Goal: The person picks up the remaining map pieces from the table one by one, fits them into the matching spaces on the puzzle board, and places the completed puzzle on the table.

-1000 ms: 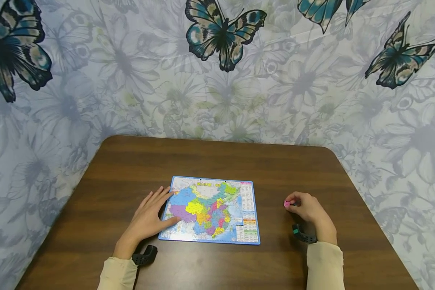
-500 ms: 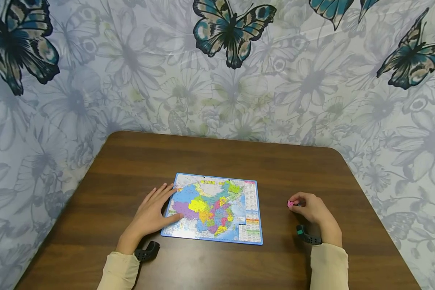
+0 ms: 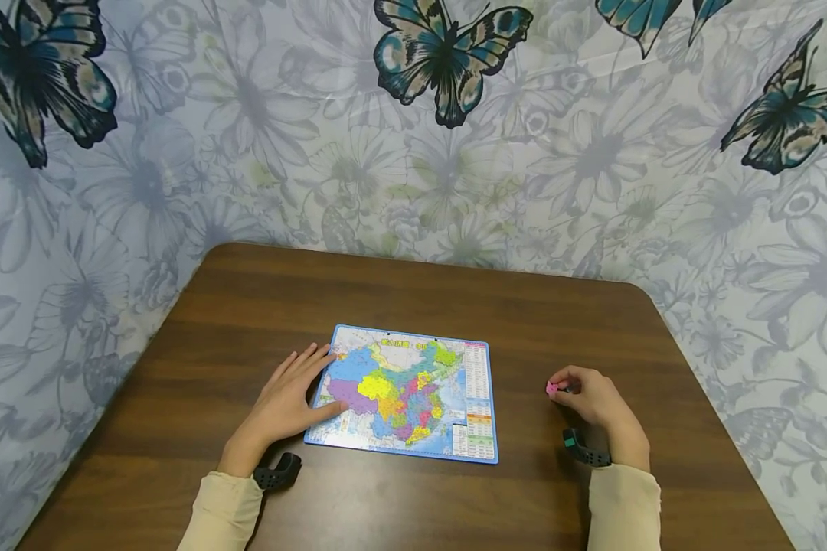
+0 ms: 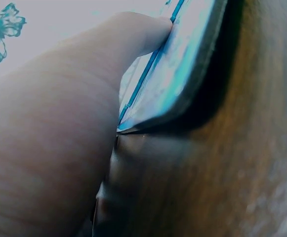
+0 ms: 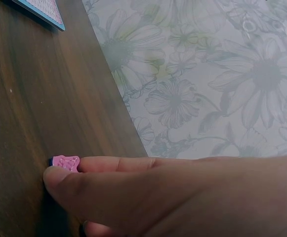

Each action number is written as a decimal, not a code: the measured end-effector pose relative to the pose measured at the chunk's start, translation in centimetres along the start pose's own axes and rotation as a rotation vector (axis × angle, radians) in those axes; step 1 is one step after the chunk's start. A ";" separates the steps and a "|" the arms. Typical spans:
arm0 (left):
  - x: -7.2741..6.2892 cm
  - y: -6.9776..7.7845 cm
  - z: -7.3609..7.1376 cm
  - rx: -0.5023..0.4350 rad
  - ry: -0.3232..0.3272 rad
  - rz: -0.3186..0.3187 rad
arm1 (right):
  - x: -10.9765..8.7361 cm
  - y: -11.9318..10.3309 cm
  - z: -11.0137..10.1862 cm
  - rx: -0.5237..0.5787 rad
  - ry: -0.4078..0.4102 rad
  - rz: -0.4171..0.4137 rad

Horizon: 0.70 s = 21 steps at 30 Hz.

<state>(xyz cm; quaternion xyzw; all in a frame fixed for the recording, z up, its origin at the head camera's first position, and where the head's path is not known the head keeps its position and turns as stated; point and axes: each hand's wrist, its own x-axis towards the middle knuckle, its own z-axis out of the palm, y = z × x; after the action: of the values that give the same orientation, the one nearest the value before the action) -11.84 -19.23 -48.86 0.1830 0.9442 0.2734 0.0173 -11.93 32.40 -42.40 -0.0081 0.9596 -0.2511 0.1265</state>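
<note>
A map puzzle board (image 3: 400, 451) with a blue border and many-coloured regions lies flat in the middle of the table. My left hand (image 3: 282, 402) rests at its left side, fingers straight and spread, with the thumb on the map's lower left. In the left wrist view, the thumb (image 4: 143, 32) lies over the board's edge strip (image 4: 183, 74). To the right of the board, my right hand (image 3: 589, 394) pinches a small pink puzzle piece (image 3: 551, 389) between thumb and forefinger. The right wrist view shows that pink piece close up, partly covered by the thumb.
The brown wooden table (image 3: 413, 298) has rounded far corners. Behind it hangs a pale floral cloth (image 3: 282, 153) with blue butterflies. Black bands (image 3: 279, 472) are strapped on both wrists.
The head view has shifted slightly, so everything appears a little displaced. Both hands hold the same positions on the table, and the pink piece stays pinched.
</note>
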 end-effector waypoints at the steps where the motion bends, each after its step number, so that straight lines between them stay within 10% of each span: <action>1: 0.0 0.0 0.0 0.000 0.002 0.002 | 0.0 0.0 0.0 -0.001 0.004 -0.007; 21: -0.1 0.0 -0.1 0.006 -0.008 -0.010 | 0.5 -0.1 0.5 -0.052 0.082 -0.047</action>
<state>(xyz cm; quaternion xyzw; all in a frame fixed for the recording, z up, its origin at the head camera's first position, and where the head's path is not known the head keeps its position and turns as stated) -11.80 -19.29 -48.73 0.1795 0.9459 0.2696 0.0217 -12.33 31.98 -42.90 -0.0236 0.9697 -0.2293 0.0808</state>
